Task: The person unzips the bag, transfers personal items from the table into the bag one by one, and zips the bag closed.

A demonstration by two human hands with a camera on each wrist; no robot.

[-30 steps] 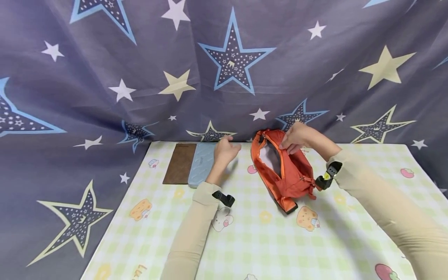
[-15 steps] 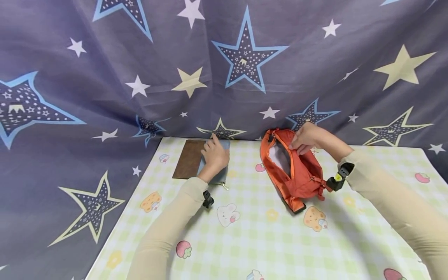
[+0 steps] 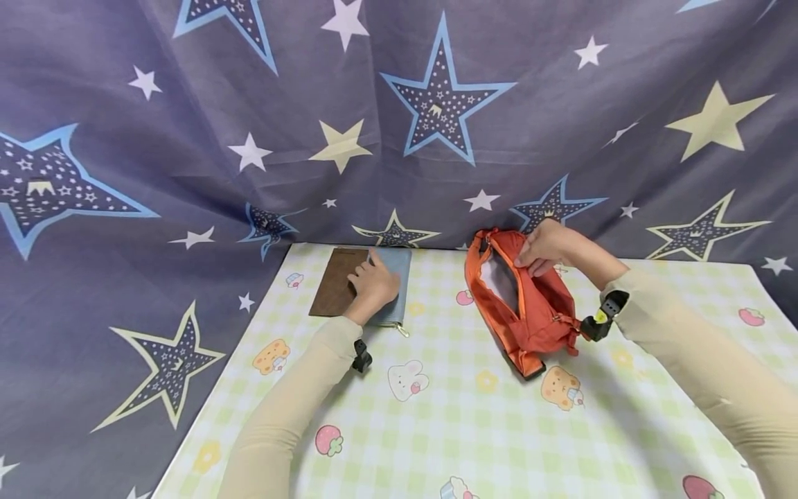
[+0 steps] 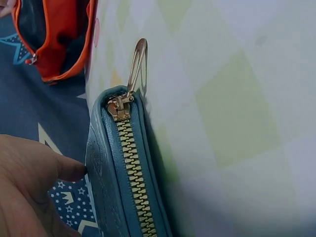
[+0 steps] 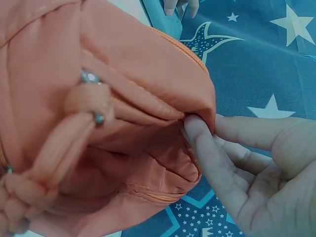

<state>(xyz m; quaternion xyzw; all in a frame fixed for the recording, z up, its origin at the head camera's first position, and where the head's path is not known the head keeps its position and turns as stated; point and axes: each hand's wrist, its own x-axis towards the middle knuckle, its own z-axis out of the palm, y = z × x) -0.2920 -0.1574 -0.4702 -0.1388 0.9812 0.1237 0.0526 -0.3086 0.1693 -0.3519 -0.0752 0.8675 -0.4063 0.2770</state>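
Observation:
A light-blue zip wallet (image 3: 397, 267) lies flat at the table's back edge, its gold zipper and pull facing me. My left hand (image 3: 376, 284) is over its left side. In the left wrist view the thumb (image 4: 69, 169) touches the wallet's face; the fingertips are largely hidden there. To the right stands an orange-red waist bag (image 3: 544, 315), its main zip open and its pale lining (image 3: 497, 278) showing. My right hand (image 3: 548, 246) pinches the rim of that opening between thumb and fingers. A braided zip pull (image 5: 59, 148) hangs from the bag's near side.
A flat brown leather-like item (image 3: 337, 284) lies beside the wallet's left edge. Behind the table (image 3: 461, 436), with its green-checked cover, hangs a dark star-printed curtain (image 3: 399, 187). The bag's strap end (image 3: 526, 366) points toward me.
My left hand has gone from the wallet's right edge leftward onto it, then slightly nearer to me. My right hand keeps its pinch on the waist bag. The head view has shifted a little.

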